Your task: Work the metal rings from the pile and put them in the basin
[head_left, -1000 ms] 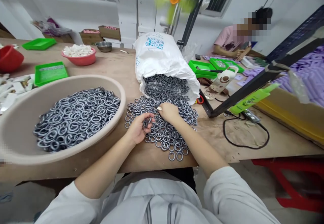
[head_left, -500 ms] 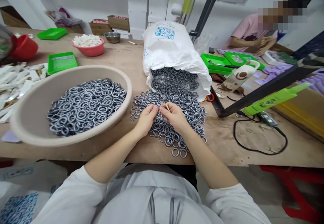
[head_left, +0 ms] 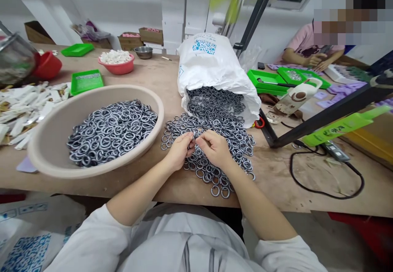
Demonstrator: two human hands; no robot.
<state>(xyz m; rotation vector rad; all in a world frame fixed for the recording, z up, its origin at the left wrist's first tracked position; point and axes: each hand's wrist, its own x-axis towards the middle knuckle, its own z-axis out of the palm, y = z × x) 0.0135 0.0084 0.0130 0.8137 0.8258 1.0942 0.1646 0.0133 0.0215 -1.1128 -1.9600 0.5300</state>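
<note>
Over a heap of grey rings on the table, my two hands meet almost fingertip to fingertip. My left hand is closed, its thumb and fingers pinching a grey ring that shows only in part. Beside it my right hand is also closed, with thumb and index finger pressed together near that ring; what is between them is hidden. The heap spills from the mouth of a white sack lying just beyond. To the left a large beige basin holds many more such rings.
White pieces are piled at far left. Behind the basin are green trays, a red bowl and a metal bowl. A black metal bar, a cable and a bottle stand right. A co-worker sits beyond.
The camera view has shifted, so the scene sits slightly lower and further right. My right fingers have turned, and the thin pale stick seen in them earlier no longer shows.
</note>
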